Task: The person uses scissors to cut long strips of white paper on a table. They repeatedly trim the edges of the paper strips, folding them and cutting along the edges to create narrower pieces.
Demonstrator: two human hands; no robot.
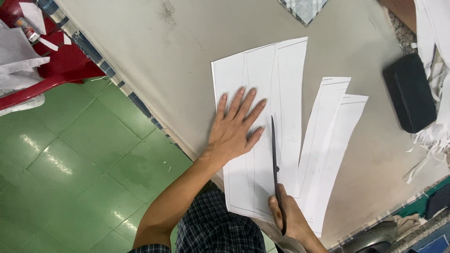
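Note:
A large white paper sheet [262, 79] with drawn pattern lines lies on the grey table [154, 61]. My left hand [234, 129] lies flat on it with fingers spread, pressing it down. My right hand [288, 215] grips the handles of black scissors [274, 150], whose closed blades point away from me along a drawn line on the sheet. Two cut white paper strips [328, 140] lie overlapped just to the right of the sheet.
A black rectangular block [410, 91] rests at the table's right, beside white paper or cloth strips [436, 56]. A checked cloth piece [303, 8] sits at the far edge. To the left are a green tiled floor [70, 159] and a red plastic chair [56, 65].

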